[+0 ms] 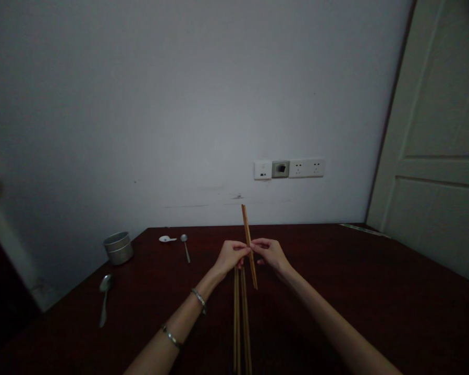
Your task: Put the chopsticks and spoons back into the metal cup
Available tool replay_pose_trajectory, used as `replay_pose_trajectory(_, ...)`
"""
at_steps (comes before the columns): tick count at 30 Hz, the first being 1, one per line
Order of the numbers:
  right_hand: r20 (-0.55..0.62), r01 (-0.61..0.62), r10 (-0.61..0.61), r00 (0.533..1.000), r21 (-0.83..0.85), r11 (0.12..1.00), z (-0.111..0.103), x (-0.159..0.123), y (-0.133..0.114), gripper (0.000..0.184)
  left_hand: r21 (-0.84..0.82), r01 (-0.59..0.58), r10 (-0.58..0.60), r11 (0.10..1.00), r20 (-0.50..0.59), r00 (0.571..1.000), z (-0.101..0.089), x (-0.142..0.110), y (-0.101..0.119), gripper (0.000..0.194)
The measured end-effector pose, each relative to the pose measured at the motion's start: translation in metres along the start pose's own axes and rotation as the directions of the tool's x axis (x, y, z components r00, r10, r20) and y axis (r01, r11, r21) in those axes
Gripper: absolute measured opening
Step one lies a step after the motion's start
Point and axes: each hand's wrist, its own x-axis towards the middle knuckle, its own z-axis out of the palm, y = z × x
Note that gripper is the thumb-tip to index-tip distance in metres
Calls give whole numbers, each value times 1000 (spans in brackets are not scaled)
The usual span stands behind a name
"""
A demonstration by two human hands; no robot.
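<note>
A pair of wooden chopsticks [246, 224] is held up above the table, side by side and tilted slightly. My left hand [233, 253] pinches them near the middle from the left. From the other side, my right hand [269, 254] pinches the same chopsticks at about the same height. Below my hands, several more chopsticks [241, 323] lie lengthwise on the dark red table [316, 312], running toward the near edge. Their far ends are partly hidden behind my left hand. Two bracelets circle my left wrist and forearm.
At the left stand a metal cup [119, 250] and a large metal spoon [104, 299]. Farther back lie a white spoon [167, 239] and a small metal spoon [185, 248]. A wall with sockets [289, 169] borders the table's back; a pale door [433, 156] is at right.
</note>
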Motion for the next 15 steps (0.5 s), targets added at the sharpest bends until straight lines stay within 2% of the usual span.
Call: replay_pose_trajectory(15,57,-11,15,998,-71,997,-1,-3,-14,16,38,-41,40,998,28,999,-8,-2,3,21)
